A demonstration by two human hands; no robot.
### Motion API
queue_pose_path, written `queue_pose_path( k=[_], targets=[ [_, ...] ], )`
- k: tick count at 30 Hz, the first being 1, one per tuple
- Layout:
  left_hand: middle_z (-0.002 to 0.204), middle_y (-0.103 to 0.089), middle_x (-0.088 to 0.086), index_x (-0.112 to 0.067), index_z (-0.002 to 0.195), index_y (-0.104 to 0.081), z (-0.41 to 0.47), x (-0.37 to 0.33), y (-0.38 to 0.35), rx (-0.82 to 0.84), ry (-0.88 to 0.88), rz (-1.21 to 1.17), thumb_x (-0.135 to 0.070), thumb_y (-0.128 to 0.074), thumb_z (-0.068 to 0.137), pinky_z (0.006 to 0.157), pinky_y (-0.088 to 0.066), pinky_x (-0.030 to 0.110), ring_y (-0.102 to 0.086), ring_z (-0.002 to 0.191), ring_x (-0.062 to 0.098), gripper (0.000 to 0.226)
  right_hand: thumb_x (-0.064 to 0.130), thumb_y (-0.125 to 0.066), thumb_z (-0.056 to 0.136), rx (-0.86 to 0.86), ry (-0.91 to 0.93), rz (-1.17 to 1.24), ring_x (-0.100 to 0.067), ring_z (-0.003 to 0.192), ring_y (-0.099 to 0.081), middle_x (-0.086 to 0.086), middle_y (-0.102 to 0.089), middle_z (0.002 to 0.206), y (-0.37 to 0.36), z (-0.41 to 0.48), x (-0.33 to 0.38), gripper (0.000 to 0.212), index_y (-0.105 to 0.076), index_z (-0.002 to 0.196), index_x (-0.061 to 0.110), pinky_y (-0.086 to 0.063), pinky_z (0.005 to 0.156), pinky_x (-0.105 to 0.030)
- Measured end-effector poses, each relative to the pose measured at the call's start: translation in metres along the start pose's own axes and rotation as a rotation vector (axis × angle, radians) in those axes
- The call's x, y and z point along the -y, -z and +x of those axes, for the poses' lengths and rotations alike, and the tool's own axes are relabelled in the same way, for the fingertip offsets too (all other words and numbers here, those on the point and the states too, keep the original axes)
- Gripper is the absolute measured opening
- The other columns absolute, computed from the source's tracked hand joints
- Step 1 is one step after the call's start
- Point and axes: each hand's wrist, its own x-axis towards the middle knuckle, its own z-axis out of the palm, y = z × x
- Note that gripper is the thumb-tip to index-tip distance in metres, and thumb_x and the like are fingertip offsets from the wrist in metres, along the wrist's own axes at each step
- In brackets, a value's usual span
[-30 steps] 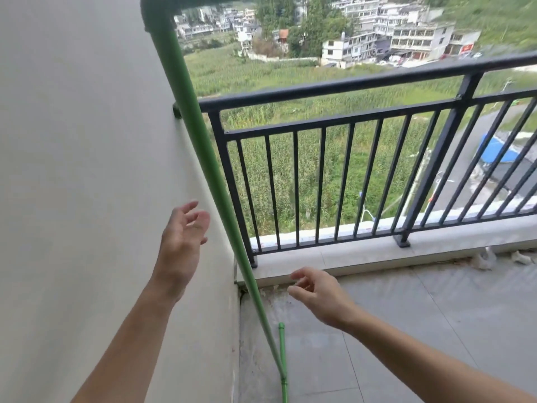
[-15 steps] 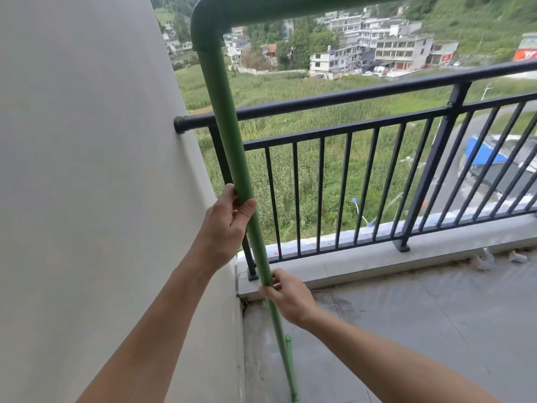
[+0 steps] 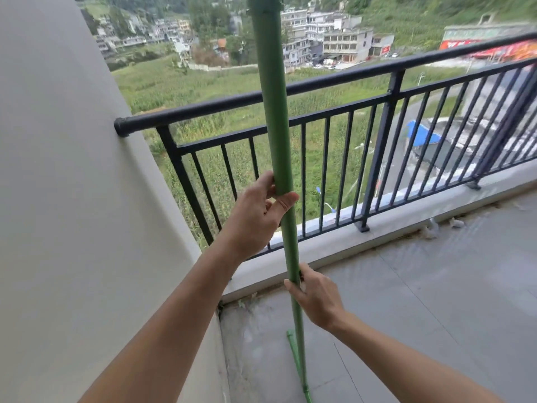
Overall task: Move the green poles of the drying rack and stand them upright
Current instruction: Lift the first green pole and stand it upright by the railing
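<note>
A long green pole (image 3: pixel 273 117) of the drying rack stands almost upright in the middle of the view, running from the top edge down to the balcony floor. My left hand (image 3: pixel 255 213) is wrapped around it at mid height. Lower down, my right hand (image 3: pixel 316 298) grips the same pole. A thin green foot bar (image 3: pixel 295 359) lies on the floor at the pole's base. The pole's top joint is cut off by the frame.
A black metal railing (image 3: pixel 377 80) runs along the balcony edge on a concrete kerb (image 3: pixel 406 225). A plain beige wall (image 3: pixel 72 199) closes the left side. Grey floor tiles (image 3: pixel 436 301) stretch to the right, with small white scraps (image 3: pixel 433 228) by the kerb.
Both hands went from empty to gripping the pole. The pole has swung away from the wall to the right and now stands nearly vertical.
</note>
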Motion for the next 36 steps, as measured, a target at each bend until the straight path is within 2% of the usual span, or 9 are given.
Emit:
queue_pose_path(
  k=[5,8,11,14,17,22,27,33,36],
  targets=[
    [0.099,-0.064,-0.005,-0.022,0.107,-0.052,0.029,-0.027,-0.062,0.12,-0.064,-0.043,-0.019,-0.058,0.09,0.073,-0.059,0.028,-0.066,0.09,0.009,0.019,0.047,-0.047,0.09,-0.09,-0.07,-0.009,-0.02,0.067,-0.062,0.006,-0.063,0.075,0.05,-0.016,-0.049,0.024,-0.052,0.096,0.024,-0.054,0.064,-0.042],
    [0.097,-0.064,-0.008,-0.022,0.106,-0.051,0.044,-0.045,-0.103,0.173,-0.069,-0.05,-0.02,-0.058,0.09,0.073,-0.06,0.034,-0.069,0.086,0.013,0.018,0.043,-0.049,0.092,-0.152,-0.118,-0.044,-0.02,0.066,-0.056,0.009,-0.055,0.074,0.084,-0.027,-0.078,0.023,-0.052,0.099,0.021,-0.046,0.06,-0.035],
    [0.104,-0.066,0.001,-0.016,0.109,-0.053,0.059,-0.066,-0.146,0.228,-0.089,-0.053,-0.02,-0.059,0.089,0.073,-0.061,0.04,-0.07,0.085,0.02,0.021,0.043,-0.049,0.092,-0.206,-0.184,-0.062,-0.023,0.071,-0.058,0.007,-0.056,0.076,0.114,-0.038,-0.108,0.025,-0.053,0.103,0.02,-0.038,0.061,-0.033],
    [0.107,-0.066,0.006,-0.009,0.114,-0.053,0.074,-0.088,-0.191,0.3,-0.102,-0.062,-0.02,-0.058,0.09,0.076,-0.06,0.045,-0.07,0.091,0.024,0.027,0.043,-0.049,0.092,-0.243,-0.259,-0.065,-0.028,0.08,-0.064,-0.001,-0.067,0.085,0.145,-0.05,-0.14,0.023,-0.051,0.098,0.021,-0.042,0.065,-0.036],
    [0.111,-0.066,0.012,-0.007,0.117,-0.053,0.089,-0.11,-0.239,0.374,-0.133,-0.063,-0.016,-0.055,0.091,0.083,-0.058,0.045,-0.068,0.097,0.025,0.028,0.043,-0.049,0.091,-0.29,-0.345,-0.064,-0.03,0.082,-0.064,-0.002,-0.067,0.085,0.178,-0.061,-0.174,0.019,-0.039,0.089,0.027,-0.043,0.066,-0.036],
    [0.108,-0.066,0.013,-0.005,0.115,-0.052,0.11,-0.144,-0.317,0.45,-0.185,-0.082,-0.013,-0.055,0.092,0.083,-0.059,0.044,-0.068,0.097,0.026,0.025,0.042,-0.049,0.091,-0.362,-0.452,-0.106,-0.028,0.084,-0.067,-0.003,-0.07,0.09,0.234,-0.081,-0.23,0.025,-0.048,0.102,0.02,-0.05,0.069,-0.037],
    [0.108,-0.067,0.016,-0.008,0.115,-0.051,0.132,-0.17,-0.385,0.46,-0.233,-0.088,-0.018,-0.056,0.091,0.078,-0.059,0.047,-0.069,0.094,0.031,0.026,0.043,-0.049,0.091,-0.424,-0.557,-0.129,-0.027,0.085,-0.067,-0.003,-0.07,0.093,0.28,-0.093,-0.273,0.027,-0.048,0.106,0.021,-0.053,0.071,-0.039],
    [0.104,-0.066,0.011,-0.01,0.113,-0.052,0.167,-0.193,-0.449,0.532,-0.279,-0.124,-0.019,-0.056,0.092,0.073,-0.061,0.038,-0.07,0.088,0.024,0.023,0.047,-0.05,0.09,-0.461,-0.662,-0.162,-0.026,0.084,-0.068,-0.001,-0.071,0.093,0.325,-0.089,-0.323,0.03,-0.049,0.108,0.024,-0.055,0.073,-0.039],
    [0.102,-0.066,0.011,-0.013,0.106,-0.052,0.191,-0.199,-0.478,0.572,-0.307,-0.152,-0.018,-0.057,0.091,0.074,-0.061,0.038,-0.069,0.09,0.024,0.016,0.048,-0.048,0.089,-0.481,-0.704,-0.19,-0.026,0.084,-0.068,-0.001,-0.071,0.094,0.345,-0.079,-0.347,0.031,-0.049,0.109,0.024,-0.056,0.074,-0.042]
  ],
)
